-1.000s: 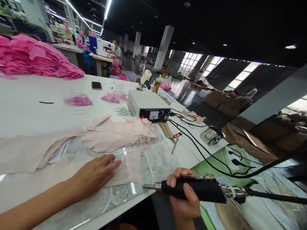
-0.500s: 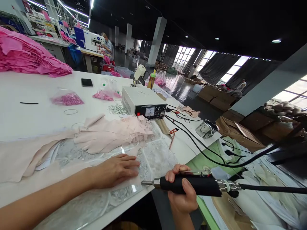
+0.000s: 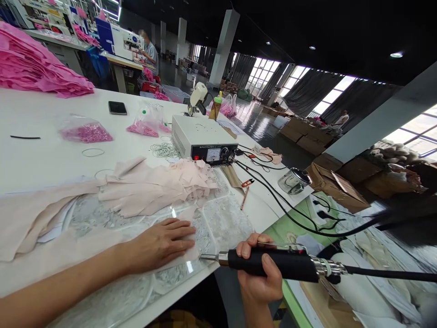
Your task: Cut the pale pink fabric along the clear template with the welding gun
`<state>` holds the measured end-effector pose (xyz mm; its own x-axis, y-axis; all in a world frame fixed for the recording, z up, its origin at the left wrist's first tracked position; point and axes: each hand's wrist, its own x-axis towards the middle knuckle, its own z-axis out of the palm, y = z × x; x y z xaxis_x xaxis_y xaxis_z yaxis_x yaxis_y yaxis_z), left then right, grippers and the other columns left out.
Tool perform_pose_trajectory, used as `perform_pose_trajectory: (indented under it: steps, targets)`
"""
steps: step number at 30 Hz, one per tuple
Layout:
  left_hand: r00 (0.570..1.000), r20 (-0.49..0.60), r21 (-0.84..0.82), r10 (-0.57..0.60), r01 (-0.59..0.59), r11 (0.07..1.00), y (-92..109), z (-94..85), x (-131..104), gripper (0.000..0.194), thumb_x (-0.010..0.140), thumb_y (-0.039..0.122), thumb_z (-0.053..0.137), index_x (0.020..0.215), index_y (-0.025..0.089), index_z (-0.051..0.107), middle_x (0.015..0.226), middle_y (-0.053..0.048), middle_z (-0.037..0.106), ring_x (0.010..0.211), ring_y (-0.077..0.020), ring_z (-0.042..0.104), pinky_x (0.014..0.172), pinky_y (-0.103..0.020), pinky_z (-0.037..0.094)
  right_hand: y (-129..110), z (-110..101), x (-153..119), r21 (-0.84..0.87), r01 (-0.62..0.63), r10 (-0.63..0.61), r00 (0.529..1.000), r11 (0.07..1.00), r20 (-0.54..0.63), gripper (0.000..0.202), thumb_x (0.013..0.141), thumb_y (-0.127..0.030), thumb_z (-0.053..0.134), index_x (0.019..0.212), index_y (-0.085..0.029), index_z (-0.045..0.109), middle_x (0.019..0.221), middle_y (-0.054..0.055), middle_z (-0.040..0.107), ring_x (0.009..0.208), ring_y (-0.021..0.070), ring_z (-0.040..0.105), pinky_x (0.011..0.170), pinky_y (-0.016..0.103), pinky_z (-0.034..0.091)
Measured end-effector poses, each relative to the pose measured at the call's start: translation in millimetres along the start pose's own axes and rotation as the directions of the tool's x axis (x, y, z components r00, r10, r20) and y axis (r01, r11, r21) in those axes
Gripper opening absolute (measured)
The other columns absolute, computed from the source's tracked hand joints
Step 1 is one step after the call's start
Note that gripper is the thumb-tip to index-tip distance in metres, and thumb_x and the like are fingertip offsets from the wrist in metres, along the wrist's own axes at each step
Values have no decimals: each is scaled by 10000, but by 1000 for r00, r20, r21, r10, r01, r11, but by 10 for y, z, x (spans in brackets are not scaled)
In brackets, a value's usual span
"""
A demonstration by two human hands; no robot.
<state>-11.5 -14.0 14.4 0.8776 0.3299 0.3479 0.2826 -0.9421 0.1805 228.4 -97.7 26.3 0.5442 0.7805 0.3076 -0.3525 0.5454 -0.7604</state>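
Right hand (image 3: pixel 259 269): fingers and thumb wrapped around the black handheld tool (image 3: pixel 290 264), firm grip by the look of it. Tool lies near level, metal tip (image 3: pixel 209 257) pointing left over the near edge of the tabletop (image 3: pixel 34 157). Tip is right at the end of the pale pink fabric (image 3: pixel 82 246); can't tell if it's touching.

Left hand (image 3: pixel 162 246): palm down, fingers straight and close together, gripping nothing, flat on that fabric. Fabric lies on the clear-topped, marble-look mat (image 3: pixel 228 216), running left under the forearm.

Step in hand, my read: fabric pinned and tool lined up at its edge. Next move calls for firm palm pressure, a steady tip, and fingers clear of it.

Just beyond: heap of cut pale pieces (image 3: pixel 153 187), then the control box (image 3: pixel 205 136) with red switch and dial. Red snips (image 3: pixel 247 183) and a lidded glass jar (image 3: pixel 294 181) sit to the right of the heap. Left of the box: two bags of small pink bits (image 3: pixel 85 130), phone (image 3: pixel 117 108) behind them. Farther: bright pink stack (image 3: pixel 41 64), then a person (image 3: pixel 149 50) at a sewing machine (image 3: pixel 123 42).
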Motion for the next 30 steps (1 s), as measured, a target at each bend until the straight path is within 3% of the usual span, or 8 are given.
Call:
perform_pose_trajectory:
  steps: [8, 13, 17, 30]
  targets:
    - [995, -76, -17, 60, -61, 998, 8, -26, 25, 223, 1018, 171, 546, 1205, 179, 667, 1293, -118, 680, 1231, -285, 622, 1046, -395, 454, -8, 9, 3, 51, -10, 11, 1000, 999, -15, 176, 748, -302, 604, 872, -206, 685, 733, -4, 576, 483, 111, 551, 481, 274, 471]
    - [975, -97, -67, 201, -208, 976, 29, -111, 98, 254, 1045, 99, 445, 1104, 149, 686, 1096, -90, 747, 1162, -223, 650, 1060, -357, 430, 16, 25, -15, 50, -32, 31, 999, 998, 9, 177, 755, -296, 599, 889, -213, 679, 749, -3, 576, 490, 114, 555, 487, 276, 471]
    - [954, -86, -90, 288, -295, 951, 23, -117, 164, 291, 1055, 84, 407, 1153, 120, 679, 1109, -90, 747, 1136, -202, 653, 1050, -330, 438, -8, 30, -34, 37, -16, 15, 1000, 999, 27, 178, 762, -312, 595, 887, -213, 674, 754, -3, 569, 491, 112, 550, 482, 270, 463]
    - [948, -13, -48, 317, -317, 947, -5, -138, 170, 271, 1010, 32, 465, 1193, 95, 655, 1052, -111, 732, 1056, -219, 664, 1016, -360, 460, -68, 36, -39, 5, 13, -13, 997, 1000, 74, 187, 787, -331, 591, 920, -219, 658, 776, -5, 551, 511, 105, 538, 496, 261, 447]
